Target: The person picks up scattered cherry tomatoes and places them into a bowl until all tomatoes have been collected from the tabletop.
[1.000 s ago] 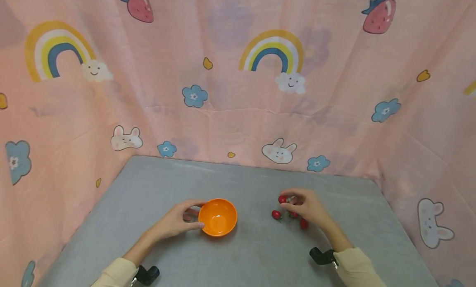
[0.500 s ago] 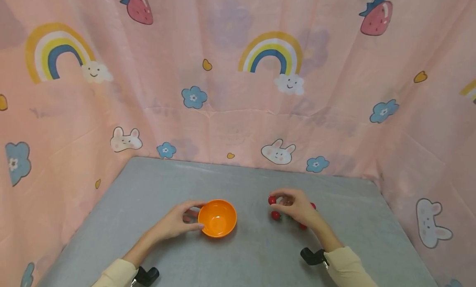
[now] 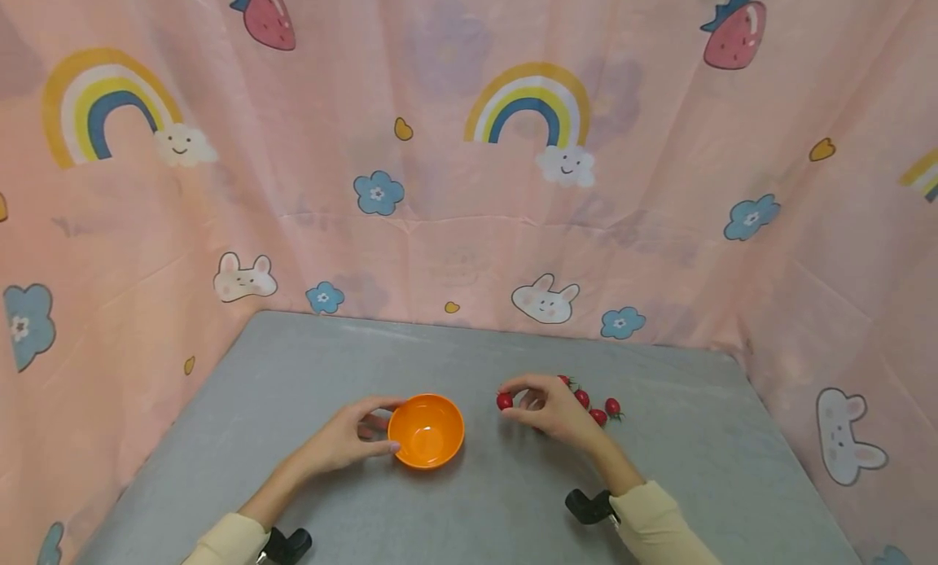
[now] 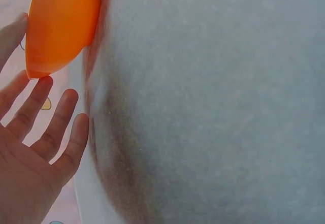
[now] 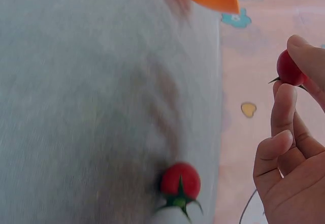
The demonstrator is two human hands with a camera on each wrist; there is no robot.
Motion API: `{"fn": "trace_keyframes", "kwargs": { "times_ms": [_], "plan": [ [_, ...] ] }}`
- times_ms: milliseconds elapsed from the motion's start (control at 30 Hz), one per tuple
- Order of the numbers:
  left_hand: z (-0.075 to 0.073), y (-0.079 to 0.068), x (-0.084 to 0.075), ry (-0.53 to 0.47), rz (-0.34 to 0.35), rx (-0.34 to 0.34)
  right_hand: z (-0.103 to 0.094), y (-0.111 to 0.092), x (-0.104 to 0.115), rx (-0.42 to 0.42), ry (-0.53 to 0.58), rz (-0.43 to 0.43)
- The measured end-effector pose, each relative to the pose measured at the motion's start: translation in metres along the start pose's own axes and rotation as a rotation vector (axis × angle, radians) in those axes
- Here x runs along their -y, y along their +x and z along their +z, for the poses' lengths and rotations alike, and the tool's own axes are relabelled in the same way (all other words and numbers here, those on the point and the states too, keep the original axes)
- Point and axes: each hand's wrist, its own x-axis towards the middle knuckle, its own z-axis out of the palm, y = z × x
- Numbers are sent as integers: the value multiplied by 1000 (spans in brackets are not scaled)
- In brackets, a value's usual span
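Observation:
An orange bowl (image 3: 427, 443) stands upright on the grey table, with nothing inside. My left hand (image 3: 344, 436) holds its left side, thumb at the near rim and index finger at the far rim; the left wrist view shows the other fingers (image 4: 65, 109) spread below the bowl's edge. Just right of the bowl, my right hand (image 3: 553, 410) pinches a red cherry tomato (image 5: 288, 67) between thumb and fingertips, green leaves showing under it. Behind that hand lie several more cherry tomatoes (image 3: 612, 406), some partly hidden by it.
A grey cloth covers the table (image 3: 352, 516). Behind it hangs a pink curtain (image 3: 454, 256) printed with rainbows, rabbits and flowers, which also comes round both sides. Each wrist wears a black camera mount (image 3: 589, 506).
My right hand has moved left from the loose tomatoes toward the bowl, carrying the pinched cherry tomato and uncovering others behind it. My left hand and the bowl have stayed in place.

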Motion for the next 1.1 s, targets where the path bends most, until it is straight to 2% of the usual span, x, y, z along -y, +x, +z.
{"fn": "trace_keyframes", "kwargs": {
  "times_ms": [500, 533, 733, 1100],
  "plan": [
    [0, 0, -2, 11, -3, 1, 21, 15, 22, 60, 46, -49],
    [-1, 0, -2, 11, -6, 1, 23, 16, 18, 68, 50, -52],
    [-1, -1, -3, 8, -4, -1, 29, 20, 23, 119, 49, -84],
    [-1, -1, -3, 12, -14, 6, 38, 24, 28, 184, 73, -53]
  ]
}}
